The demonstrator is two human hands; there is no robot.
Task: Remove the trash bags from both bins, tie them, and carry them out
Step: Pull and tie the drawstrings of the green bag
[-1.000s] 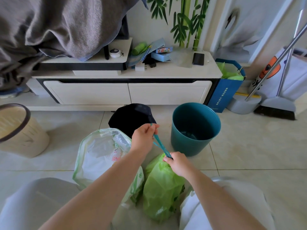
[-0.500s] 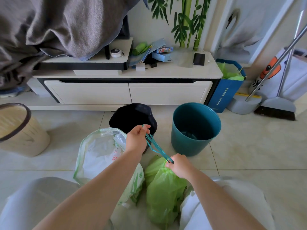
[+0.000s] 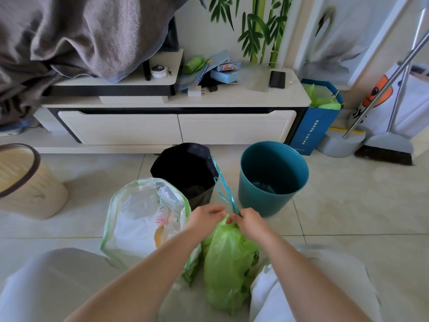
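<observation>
Two bags (image 3: 228, 259) stand side by side on the floor (image 3: 348, 217); behind them two bins (image 3: 274, 177), then a cabinet (image 3: 176, 126). A third bin (image 3: 25, 182) sits far left.

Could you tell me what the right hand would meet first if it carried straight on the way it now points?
Probably the left hand, just beyond the gathered neck of the green plastic trash bag that the right hand pinches; depth is uncertain.

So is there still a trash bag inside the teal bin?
No, the teal bin stands bare inside with no liner, while the green trash bag sits on the floor between both hands.
</observation>
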